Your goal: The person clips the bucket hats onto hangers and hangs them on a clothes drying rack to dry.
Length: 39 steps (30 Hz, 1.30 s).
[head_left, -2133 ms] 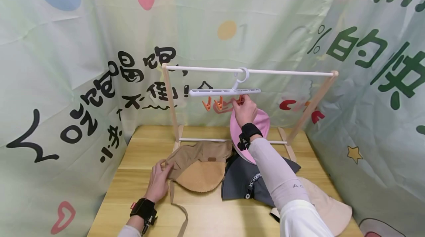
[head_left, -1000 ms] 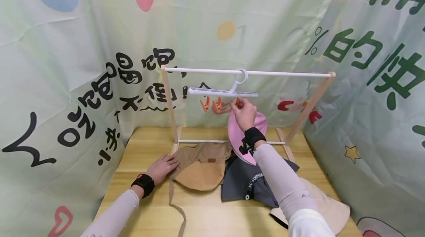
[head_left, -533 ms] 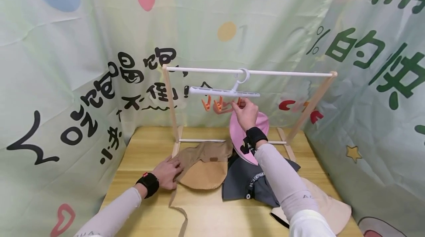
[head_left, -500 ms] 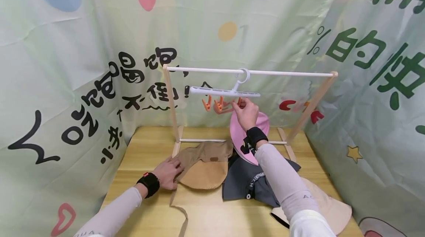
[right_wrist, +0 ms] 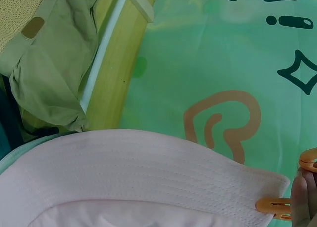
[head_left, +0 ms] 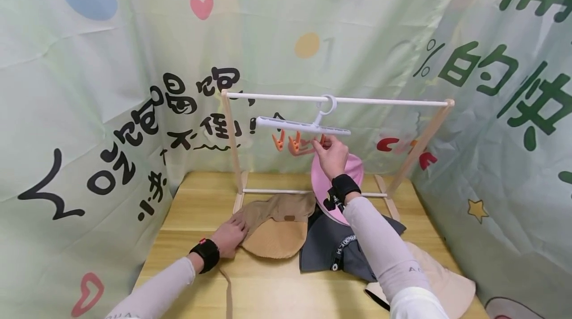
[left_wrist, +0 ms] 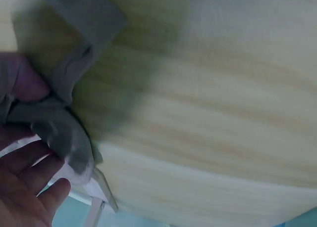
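My right hand (head_left: pixel 334 157) pinches an orange clip (right_wrist: pixel 270 205) under the lavender hanger (head_left: pixel 295 125). That clip bites the brim edge of a pink hat (head_left: pixel 355 167), which hangs below and partly behind the hand. On the table, my left hand (head_left: pixel 230 237) grips the left edge of a brown hat (head_left: pixel 268 209) with a tan fuzzy brim. The left wrist view shows its thumb on one side of the grey-looking cloth (left_wrist: pixel 64 138) and its fingers on the other. A brown strap (head_left: pixel 229 294) trails from this hat toward the front.
Two more orange clips (head_left: pixel 279 140) hang from the hanger, hooked on the white rod (head_left: pixel 393 102) of a wooden rack. A dark grey hat (head_left: pixel 317 249) lies right of the brown one. Further right is a beige hat (head_left: pixel 447 279), partly under my right sleeve.
My left hand has shifted right and up along the brown hat's edge, and the strap has swung left. The right hand has stayed at the clip.
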Each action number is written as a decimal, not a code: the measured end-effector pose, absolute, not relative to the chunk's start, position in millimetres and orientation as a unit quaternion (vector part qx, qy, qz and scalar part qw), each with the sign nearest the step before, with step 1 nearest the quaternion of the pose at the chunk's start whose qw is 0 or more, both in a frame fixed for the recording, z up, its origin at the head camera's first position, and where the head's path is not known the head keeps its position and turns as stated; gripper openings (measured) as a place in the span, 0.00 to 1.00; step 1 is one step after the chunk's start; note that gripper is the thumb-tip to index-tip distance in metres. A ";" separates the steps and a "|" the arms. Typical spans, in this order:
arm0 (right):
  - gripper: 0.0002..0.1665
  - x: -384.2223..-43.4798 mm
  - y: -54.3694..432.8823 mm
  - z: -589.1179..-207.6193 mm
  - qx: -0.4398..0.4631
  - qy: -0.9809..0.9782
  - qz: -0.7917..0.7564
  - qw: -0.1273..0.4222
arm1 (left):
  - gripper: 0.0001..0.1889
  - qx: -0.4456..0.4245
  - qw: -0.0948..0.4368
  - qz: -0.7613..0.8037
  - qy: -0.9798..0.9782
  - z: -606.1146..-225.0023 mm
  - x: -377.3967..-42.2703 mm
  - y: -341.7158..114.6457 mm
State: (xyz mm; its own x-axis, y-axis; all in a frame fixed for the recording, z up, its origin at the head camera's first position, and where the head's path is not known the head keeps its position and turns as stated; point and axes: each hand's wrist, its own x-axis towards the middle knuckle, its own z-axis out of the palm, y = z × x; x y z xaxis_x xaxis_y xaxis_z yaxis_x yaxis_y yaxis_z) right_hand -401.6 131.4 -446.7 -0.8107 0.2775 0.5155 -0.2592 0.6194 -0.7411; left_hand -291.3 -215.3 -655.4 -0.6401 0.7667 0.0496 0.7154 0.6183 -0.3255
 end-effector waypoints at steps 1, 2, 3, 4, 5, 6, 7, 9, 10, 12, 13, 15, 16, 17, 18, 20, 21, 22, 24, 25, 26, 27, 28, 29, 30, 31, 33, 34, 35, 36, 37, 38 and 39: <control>0.19 -401.8 131.5 -446.4 -0.004 -0.846 0.435 0.309 | 0.35 -0.411 0.092 0.135 -0.897 -656.8 -290.5 -214.2; 0.19 -401.9 131.5 -446.1 -0.003 -0.846 0.435 0.310 | 0.34 -0.407 0.091 0.129 -0.900 -658.4 -289.8 -213.0; 0.20 -402.0 131.4 -446.1 -0.002 -0.846 0.433 0.310 | 0.34 -0.403 0.092 0.125 -0.902 -660.3 -289.4 -211.9; 0.21 -401.9 131.3 -445.9 0.000 -0.846 0.434 0.310 | 0.32 -0.399 0.092 0.119 -0.905 -663.1 -289.4 -210.9; 0.21 -401.8 130.9 -445.8 0.002 -0.847 0.434 0.308 | 0.31 -0.396 0.093 0.114 -0.907 -665.5 -289.4 -210.4; 0.21 -401.9 130.6 -446.0 0.002 -0.847 0.434 0.306 | 0.29 -0.395 0.094 0.110 -0.907 -667.0 -290.0 -210.0; 0.21 -401.7 130.4 -446.1 0.003 -0.848 0.434 0.305 | 0.27 -0.393 0.092 0.100 -0.909 -667.5 -290.7 -210.0; 0.22 -401.2 130.2 -445.7 0.004 -0.848 0.436 0.302 | 0.22 -0.396 0.091 0.087 -0.910 -668.5 -293.1 -211.4; 0.21 -401.2 130.3 -445.2 0.004 -0.848 0.436 0.300 | 0.21 -0.397 0.089 0.077 -0.910 -668.4 -294.5 -212.5; 0.21 -401.1 130.7 -444.5 0.004 -0.849 0.436 0.300 | 0.19 -0.403 0.084 0.061 -0.909 -666.9 -297.4 -215.6; 0.21 -401.0 131.1 -444.0 0.004 -0.848 0.436 0.300 | 0.20 -0.403 0.080 0.053 -0.910 -666.8 -298.5 -217.5; 0.20 -400.5 131.7 -443.1 0.002 -0.848 0.437 0.299 | 0.21 -0.408 0.079 0.038 -0.909 -666.7 -300.3 -221.3; 0.20 -400.4 132.0 -442.9 0.001 -0.848 0.437 0.300 | 0.22 -0.409 0.083 0.029 -0.908 -666.2 -301.1 -223.2; 0.19 -400.3 132.3 -442.9 0.001 -0.847 0.438 0.301 | 0.22 -0.410 0.087 0.020 -0.908 -665.2 -301.4 -225.1; 0.18 -400.4 132.6 -443.1 0.000 -0.847 0.438 0.302 | 0.23 -0.410 0.096 0.006 -0.907 -663.8 -301.4 -226.8; 0.17 -400.3 133.2 -443.4 0.000 -0.847 0.437 0.303 | 0.22 -0.408 0.114 -0.029 -0.906 -660.5 -302.0 -229.3; 0.16 -400.3 133.6 -443.8 0.002 -0.846 0.438 0.304 | 0.22 -0.405 0.126 -0.047 -0.905 -658.3 -302.0 -230.3; 0.16 -400.4 133.9 -444.3 0.004 -0.846 0.438 0.305 | 0.21 -0.402 0.136 -0.067 -0.903 -655.6 -301.9 -231.2; 0.16 -400.1 134.8 -444.9 0.009 -0.845 0.439 0.305 | 0.18 -0.392 0.147 -0.113 -0.901 -650.1 -301.8 -231.7; 0.16 -400.0 135.3 -445.2 0.011 -0.844 0.440 0.306 | 0.18 -0.388 0.148 -0.136 -0.899 -646.9 -301.8 -231.6; 0.16 -399.8 135.7 -445.5 0.011 -0.844 0.440 0.308 | 0.18 -0.382 0.149 -0.158 -0.898 -643.7 -301.5 -231.7; 0.16 -399.6 136.3 -445.8 0.011 -0.843 0.440 0.309 | 0.18 -0.376 0.149 -0.178 -0.897 -640.7 -301.3 -231.5; 0.16 -399.3 136.7 -446.1 0.011 -0.842 0.441 0.310 | 0.18 -0.372 0.147 -0.197 -0.895 -637.8 -301.1 -231.3; 0.15 -398.9 137.0 -446.4 0.011 -0.842 0.441 0.311 | 0.19 -0.368 0.145 -0.215 -0.893 -634.9 -300.9 -231.1; 0.15 -398.5 137.2 -446.6 0.011 -0.842 0.441 0.312 | 0.20 -0.364 0.146 -0.229 -0.891 -632.1 -300.8 -230.8; 0.14 -398.3 137.5 -446.7 0.011 -0.842 0.440 0.313 | 0.21 -0.361 0.148 -0.239 -0.889 -629.6 -301.0 -230.5; 0.14 -398.0 137.8 -447.1 0.011 -0.842 0.439 0.315 | 0.24 -0.354 0.155 -0.253 -0.887 -625.4 -301.7 -230.2; 0.13 -397.7 137.9 -447.0 0.012 -0.841 0.439 0.316 | 0.25 -0.348 0.158 -0.258 -0.888 -623.8 -302.0 -230.2; 0.13 -397.5 138.1 -446.9 0.011 -0.842 0.437 0.317 | 0.26 -0.339 0.159 -0.264 -0.889 -622.4 -302.3 -230.3; 0.12 -397.2 138.3 -446.7 0.011 -0.841 0.438 0.319 | 0.27 -0.329 0.160 -0.264 -0.892 -621.5 -302.5 -230.5; 0.12 -397.1 138.5 -446.8 0.010 -0.840 0.437 0.320 | 0.27 -0.319 0.161 -0.264 -0.896 -621.3 -302.4 -231.0; 0.11 -396.8 138.8 -446.9 0.010 -0.840 0.437 0.321 | 0.28 -0.309 0.157 -0.266 -0.899 -620.8 -302.1 -231.6; 0.10 -396.3 139.1 -446.8 0.009 -0.840 0.437 0.321 | 0.27 -0.301 0.153 -0.267 -0.903 -620.4 -301.5 -232.1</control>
